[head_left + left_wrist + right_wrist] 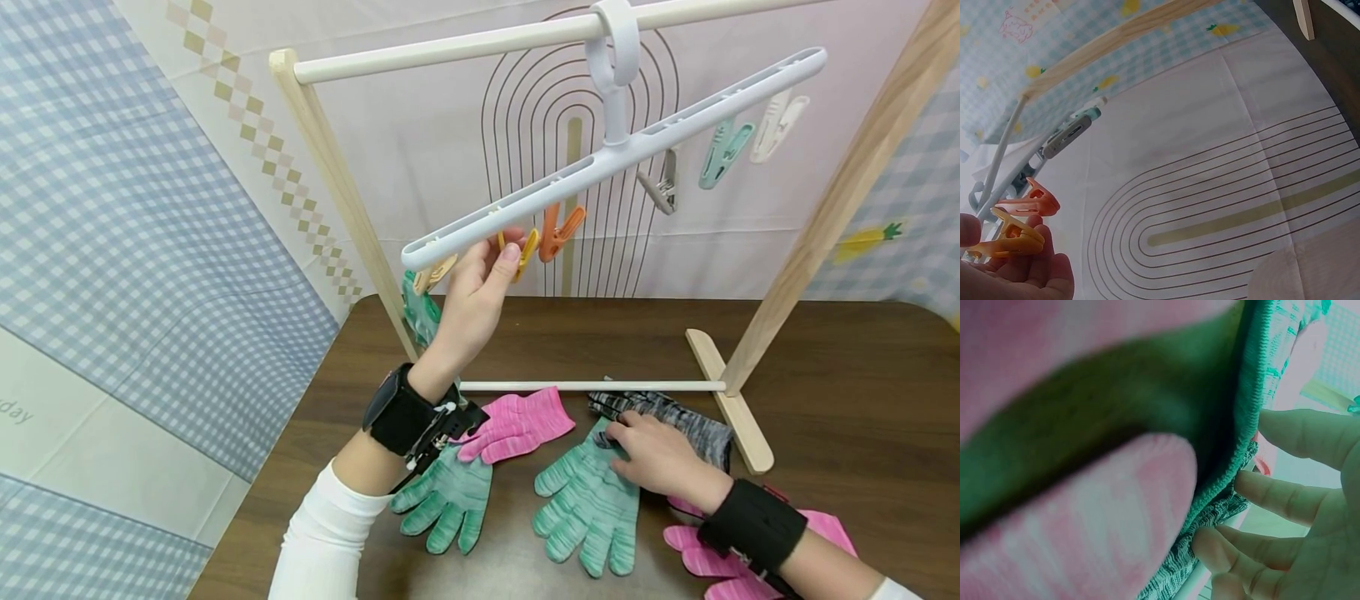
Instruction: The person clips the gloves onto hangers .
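The yellow plastic clothespin [527,252] hangs from the low left end of the tilted white plastic clip hanger [615,154], pinched between the thumb and fingers of my raised left hand [474,302]; the left wrist view shows its two prongs [1013,239] lying against my fingertips. Just beside it hangs an orange plastic clothespin [558,233], with grey, teal and cream pins further up the bar. The hanger hooks over the white top rail of the wooden drying rack [341,187], which stands on the dark brown wooden surface [840,375]. Below my left wrist lie a small mint-green knitted glove [446,500] and a pink knitted glove [517,423]. To the right, my right hand [656,454] rests palm down, fingers relaxed, on the cuff of a second mint-green knitted glove [588,504], with a grey-and-black knitted glove [678,417] touching it behind. Another pink knitted glove [720,571] lies under my right wrist.
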Demonstrator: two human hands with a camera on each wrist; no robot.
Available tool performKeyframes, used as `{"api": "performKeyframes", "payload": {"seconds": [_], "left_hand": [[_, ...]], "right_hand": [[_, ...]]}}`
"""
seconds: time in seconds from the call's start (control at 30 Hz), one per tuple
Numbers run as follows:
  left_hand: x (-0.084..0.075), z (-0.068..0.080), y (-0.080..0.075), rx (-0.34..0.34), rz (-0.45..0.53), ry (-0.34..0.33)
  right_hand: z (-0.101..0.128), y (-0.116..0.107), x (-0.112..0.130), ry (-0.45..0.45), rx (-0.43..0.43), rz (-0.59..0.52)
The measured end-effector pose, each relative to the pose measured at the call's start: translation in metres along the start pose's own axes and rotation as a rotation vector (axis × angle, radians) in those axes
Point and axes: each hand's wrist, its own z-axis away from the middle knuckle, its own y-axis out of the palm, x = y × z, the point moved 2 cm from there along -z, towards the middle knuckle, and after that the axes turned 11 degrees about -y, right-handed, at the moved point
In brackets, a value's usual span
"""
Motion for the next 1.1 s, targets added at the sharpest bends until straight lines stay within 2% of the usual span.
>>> {"api": "performKeyframes", "payload": {"seconds": [0.53,0.77,1.1], "left_hand": [[0.000,0.000,0.000,-0.001,0.008,-0.005],[0.000,0.000,-0.001,-0.001,0.008,0.003],[0.000,0.000,-0.001,-0.002,0.007,0.000]], "right_hand": [[0.008,0.003,0.008,-0.068,-0.073,0.035],[0.012,0.002,0.010,-0.058,-0.063,0.007],[0.013,0.001,0.010,-0.056,-0.044,0.041]]}}
